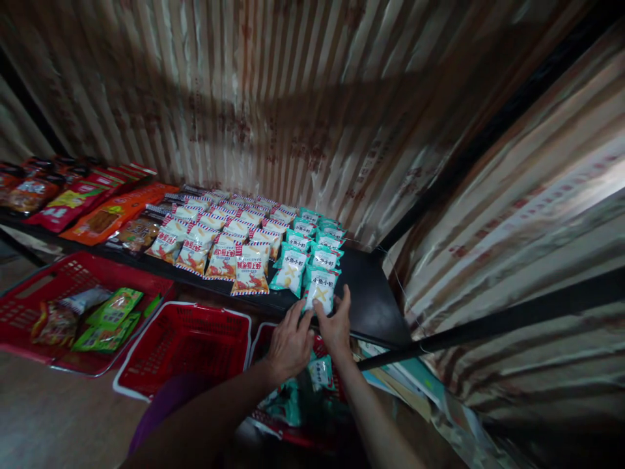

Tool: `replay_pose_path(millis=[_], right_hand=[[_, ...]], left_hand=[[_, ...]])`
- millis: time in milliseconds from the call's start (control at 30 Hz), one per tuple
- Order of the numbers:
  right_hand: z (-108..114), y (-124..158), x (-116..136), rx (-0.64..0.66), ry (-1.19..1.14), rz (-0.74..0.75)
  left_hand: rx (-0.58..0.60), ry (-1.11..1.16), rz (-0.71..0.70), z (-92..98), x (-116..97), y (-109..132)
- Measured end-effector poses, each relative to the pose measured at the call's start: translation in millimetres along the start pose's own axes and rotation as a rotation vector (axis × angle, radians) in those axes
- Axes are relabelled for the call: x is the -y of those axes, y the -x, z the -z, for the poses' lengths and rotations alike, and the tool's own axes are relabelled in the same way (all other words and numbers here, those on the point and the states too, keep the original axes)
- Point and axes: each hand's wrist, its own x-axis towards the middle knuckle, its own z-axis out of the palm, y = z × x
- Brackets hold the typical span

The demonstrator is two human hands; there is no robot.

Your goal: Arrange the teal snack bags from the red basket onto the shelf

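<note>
Both my hands are on one teal snack packet (319, 291) at the front edge of a black shelf (371, 293). My left hand (289, 342) grips its lower left side with bent fingers. My right hand (336, 322) holds its lower right side, fingers laid up along the packet's edge. The packet is the front one in a row of matching teal packets (312, 241). To their left lie rows of white, red and blue snack packets (229, 244).
Orange and red packets (92, 212) fill the shelf's left end. Below stand red baskets: one (29, 306) with green packets, one (185, 345) beside it, and a third (312, 384) under my hands holding teal packets. Striped curtains hang behind and to the right.
</note>
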Motion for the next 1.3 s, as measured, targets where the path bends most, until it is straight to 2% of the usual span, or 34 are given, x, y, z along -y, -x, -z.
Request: replay_pose_path(millis=[100,233,367,567,733,967,1100,1300], right_hand=[[-2.9,2.9,5.8,-0.069,-0.137,-0.087],[-4.0,-2.6,11.0,-0.134,-0.15,-0.028],[-4.3,-13.8,4.1,-0.126,-0.043,0.057],[-9.9,-15.3,-7.8,-0.072,0.046,0.065],[-8.8,-9.0,-7.5,-0.102,0.013,0.12],[-3.4,-2.8,-5.4,-0.231,0.147,0.318],[-11.4,-5.3,4.5,-0.264,0.207,0.416],[-25.1,-2.1,8.0,-0.277,0.259,0.411]], left_hand=[[0.023,0.032,-0.047,4.2,5.7,-0.1],[0.01,0.072,-0.064,4.8,9.7,-8.6],[0.01,0.089,-0.048,-4.2,8.2,-16.1],[-0.032,0.076,-0.022,-10.7,8.6,-20.6],[-0.082,0.075,0.045,6.1,19.3,-17.6],[-0.317,0.11,0.358,35.6,54.4,-2.4],[-0.388,0.085,0.488,44.3,73.6,8.1],[-0.389,0.102,0.465,49.8,86.9,15.7]])
